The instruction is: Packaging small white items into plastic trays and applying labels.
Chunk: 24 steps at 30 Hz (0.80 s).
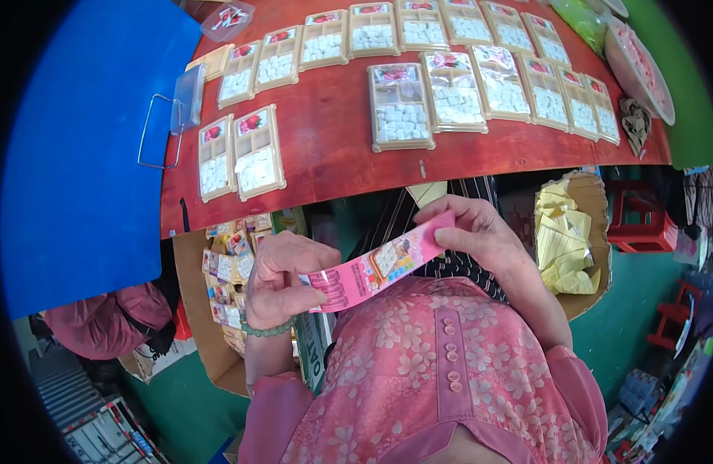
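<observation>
A long pink printed paper strip (376, 267), with a picture of a filled tray on it, is stretched at a slant between my hands in front of my body. My left hand (277, 274) pinches its lower left end between thumb and fingers. The upper right end is gripped by my right hand (476, 232), thumb in front. On the red table beyond are shallow trays (403, 116) with white cube-shaped pieces, empty compartments and strawberry-pictured cards. Two such trays (256, 151) lie apart at the left.
Below the table, a cardboard box (198, 325) holds packed trays at left; another box (596, 255) holds yellow paper at right. A bowl of pink packets (639, 69) and a crumpled cloth (635, 124) sit at the table's right end. Blue panel (93, 155) at left.
</observation>
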### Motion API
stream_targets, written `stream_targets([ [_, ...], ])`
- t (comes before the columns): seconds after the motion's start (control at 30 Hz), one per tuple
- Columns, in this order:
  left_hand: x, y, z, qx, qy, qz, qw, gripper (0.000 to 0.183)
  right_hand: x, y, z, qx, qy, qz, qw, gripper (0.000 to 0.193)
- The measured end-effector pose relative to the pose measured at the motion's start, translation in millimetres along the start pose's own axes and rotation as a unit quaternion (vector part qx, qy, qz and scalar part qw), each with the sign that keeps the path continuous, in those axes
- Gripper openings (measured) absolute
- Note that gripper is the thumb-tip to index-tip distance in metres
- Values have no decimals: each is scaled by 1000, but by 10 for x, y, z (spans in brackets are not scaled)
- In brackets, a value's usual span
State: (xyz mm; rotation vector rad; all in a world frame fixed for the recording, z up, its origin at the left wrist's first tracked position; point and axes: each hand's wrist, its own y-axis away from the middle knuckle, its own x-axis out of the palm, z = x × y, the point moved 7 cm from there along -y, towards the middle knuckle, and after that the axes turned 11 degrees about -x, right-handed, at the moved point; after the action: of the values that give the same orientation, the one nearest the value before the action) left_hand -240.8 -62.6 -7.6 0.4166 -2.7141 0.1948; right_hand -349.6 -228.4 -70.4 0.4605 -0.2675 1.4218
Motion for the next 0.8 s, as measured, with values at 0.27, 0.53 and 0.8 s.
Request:
stream_targets([
  [0.27,-375,342,76,-13,-64,-135,989,26,-74,-105,-85,-27,-4,-64,998,3],
  [0.53,-1038,665,-291,-62,-135,-350,925,14,489,-767,58,-63,68,-30,995,5],
  [0.8,-1429,1001,-791,6,-202,-367,908,18,1149,-1699,98,-270,336,97,897,11],
])
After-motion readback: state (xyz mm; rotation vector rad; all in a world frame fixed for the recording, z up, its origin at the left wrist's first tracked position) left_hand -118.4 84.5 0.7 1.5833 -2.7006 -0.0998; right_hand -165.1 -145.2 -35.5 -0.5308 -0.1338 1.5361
